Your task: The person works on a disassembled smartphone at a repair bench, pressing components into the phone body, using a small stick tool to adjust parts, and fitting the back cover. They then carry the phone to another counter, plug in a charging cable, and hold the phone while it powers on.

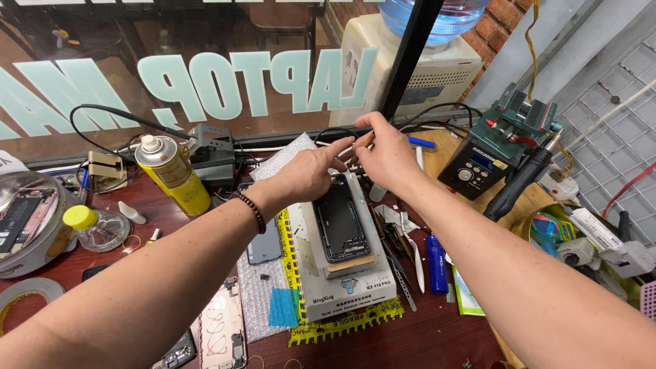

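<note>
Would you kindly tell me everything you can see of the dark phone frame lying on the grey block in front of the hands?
The phone frame is a dark, rounded rectangle that looks like metal, open side up, with its inside mostly bare and black. It lies flat and lengthwise on the grey block, with a tan strip at its near end. The left hand hovers over its far end, and whether it touches is unclear. The right hand is just beyond it.

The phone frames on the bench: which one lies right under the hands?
The dark open frame on the grey heating plate; the pale frame lies near the front edge.
</note>
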